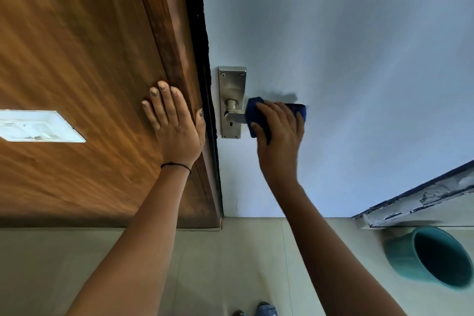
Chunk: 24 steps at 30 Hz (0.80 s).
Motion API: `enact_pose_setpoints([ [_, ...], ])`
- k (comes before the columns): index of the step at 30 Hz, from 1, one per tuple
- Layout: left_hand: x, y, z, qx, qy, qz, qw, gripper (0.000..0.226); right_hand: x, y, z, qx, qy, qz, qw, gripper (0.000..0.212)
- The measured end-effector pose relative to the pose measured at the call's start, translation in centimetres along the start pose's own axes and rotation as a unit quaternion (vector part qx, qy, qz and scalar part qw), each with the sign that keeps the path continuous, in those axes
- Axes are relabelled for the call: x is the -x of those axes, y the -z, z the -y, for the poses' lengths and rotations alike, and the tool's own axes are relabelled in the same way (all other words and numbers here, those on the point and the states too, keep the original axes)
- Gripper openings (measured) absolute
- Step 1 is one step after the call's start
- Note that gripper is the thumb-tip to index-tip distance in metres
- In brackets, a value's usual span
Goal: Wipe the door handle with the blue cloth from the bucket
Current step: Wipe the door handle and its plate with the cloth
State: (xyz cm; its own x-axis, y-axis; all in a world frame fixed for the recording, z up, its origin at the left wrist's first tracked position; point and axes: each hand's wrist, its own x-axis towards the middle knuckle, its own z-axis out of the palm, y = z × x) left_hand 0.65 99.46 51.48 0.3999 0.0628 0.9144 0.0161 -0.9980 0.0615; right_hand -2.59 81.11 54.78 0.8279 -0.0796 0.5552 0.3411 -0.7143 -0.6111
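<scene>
Filling most of the view are the pale blue painted door (346,46) on the right and the brown wood-grain panel (77,59) on the left, with a dark gap between them. The wiping itself looks to be the step in hand: the cloth is already out of the teal plastic bucket (402,261), which sits on the pale floor at lower right, well apart from the work.

The left hand (177,123) lies flat and spread against the wood panel, gripping nothing, apparently bracing. The right hand (279,131) is clenched around the folded dark blue cloth (252,110), pressing it over the brushed-metal lever door handle (236,117) on its tall steel backplate (232,84).

Next, I judge, the cloth needs drawing along the lever toward the stem, then around its underside and the plate.

The outer end of the lever is hidden under cloth and hand, so how much is wiped cannot be told. The bucket's inside is dark; its contents are unreadable. The white switch plate (38,126) at left is glared out, and only shoe tips show at the bottom edge.
</scene>
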Motion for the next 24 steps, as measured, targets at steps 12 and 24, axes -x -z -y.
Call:
enact_pose_setpoints([
  [12, -0.1, 0.4, 0.0, -0.001, -0.004, 0.008, 1.000, 0.080, -2.0, -1.7, 2.3, 0.137, 0.179, 0.093, 0.970, 0.040],
  [24, -0.2, 0.3, 0.1, 0.019, -0.004, 0.012, 1.000, 0.077, -1.4, 3.4, -5.1, -0.019, -0.059, 0.105, 0.993, 0.040],
])
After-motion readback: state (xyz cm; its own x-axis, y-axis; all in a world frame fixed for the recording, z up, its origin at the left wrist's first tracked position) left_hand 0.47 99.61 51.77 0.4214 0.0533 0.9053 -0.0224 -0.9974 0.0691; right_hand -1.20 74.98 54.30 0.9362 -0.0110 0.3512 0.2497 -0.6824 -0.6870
